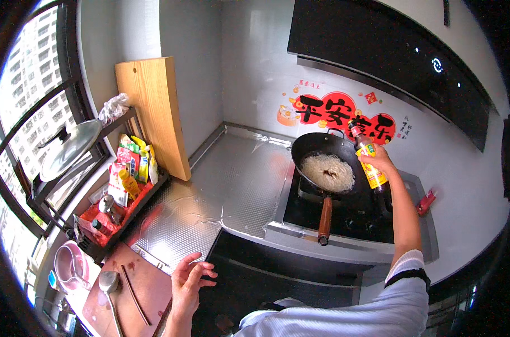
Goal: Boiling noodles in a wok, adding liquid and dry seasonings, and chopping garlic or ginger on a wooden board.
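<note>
My right hand (379, 159) grips a glass bottle of dark sauce (369, 166) with a yellow label. The bottle is tilted, its neck pointing up and left near the right rim of a black wok (299, 151). Pale thin noodles (322, 164) lie in the wok, with a small dark brown patch on top. The wok sits on a black glass gas hob (360, 215), its wooden handle (325, 219) towards me. My left hand (189, 280) is held with fingers apart and nothing in it, near the corner of the foil-covered counter (246, 185).
On the left, a pink cutting board (149, 282) bears a metal wok spatula (108, 282) and a chopstick (135, 295). A rack (128, 223) holds seasonings; a glass lid (71, 149) rests above it. A wooden board (149, 118) leans on the wall. The range hood (381, 63) overhangs the hob.
</note>
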A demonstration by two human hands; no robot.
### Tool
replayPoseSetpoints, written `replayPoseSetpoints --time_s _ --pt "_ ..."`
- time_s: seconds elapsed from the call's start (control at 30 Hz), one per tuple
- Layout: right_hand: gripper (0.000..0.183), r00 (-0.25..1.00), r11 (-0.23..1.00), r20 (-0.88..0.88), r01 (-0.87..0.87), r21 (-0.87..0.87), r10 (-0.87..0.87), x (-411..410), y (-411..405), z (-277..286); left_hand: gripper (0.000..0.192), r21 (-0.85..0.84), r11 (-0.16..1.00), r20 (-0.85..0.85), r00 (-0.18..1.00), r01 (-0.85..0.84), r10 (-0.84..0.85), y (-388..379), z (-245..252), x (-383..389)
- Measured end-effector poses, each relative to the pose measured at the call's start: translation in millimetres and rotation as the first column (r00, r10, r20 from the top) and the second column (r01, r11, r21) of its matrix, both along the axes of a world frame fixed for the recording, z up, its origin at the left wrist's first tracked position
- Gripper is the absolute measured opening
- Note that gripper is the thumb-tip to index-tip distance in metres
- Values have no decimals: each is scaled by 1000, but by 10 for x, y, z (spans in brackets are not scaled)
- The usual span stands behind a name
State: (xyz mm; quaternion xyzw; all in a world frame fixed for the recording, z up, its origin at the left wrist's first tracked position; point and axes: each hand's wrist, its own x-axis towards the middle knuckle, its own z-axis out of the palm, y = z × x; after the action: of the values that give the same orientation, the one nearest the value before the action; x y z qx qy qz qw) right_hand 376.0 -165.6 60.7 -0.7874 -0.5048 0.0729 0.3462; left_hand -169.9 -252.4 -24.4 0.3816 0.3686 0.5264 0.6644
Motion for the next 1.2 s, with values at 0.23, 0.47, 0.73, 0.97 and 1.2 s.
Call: replayPoseSetpoints --time_s 0.23,0.47,0.73,0.97,1.2 --pt "31 754 908 -531 -212 361 387 -1102 -326 244 27 83 993 44 996 79 -83 145 152 106" --pt "59 183 640 -700 -605 474 691 -2747 -758 87 43 236 959 136 971 159 -195 382 366 75" --pt "52 -142 286 -820 -893 348 555 -3718 -876 -642 61 140 970 272 935 197 -229 359 508 -194" --pt "55 -266 240 -849 -882 406 456 -4143 -945 -989 66 299 939 359 893 167 -273 247 490 -665" --pt "55 -249 131 -835 -926 354 491 -4525 -787 -1159 48 646 750 -432 879 143 204 -49 505 -1024"
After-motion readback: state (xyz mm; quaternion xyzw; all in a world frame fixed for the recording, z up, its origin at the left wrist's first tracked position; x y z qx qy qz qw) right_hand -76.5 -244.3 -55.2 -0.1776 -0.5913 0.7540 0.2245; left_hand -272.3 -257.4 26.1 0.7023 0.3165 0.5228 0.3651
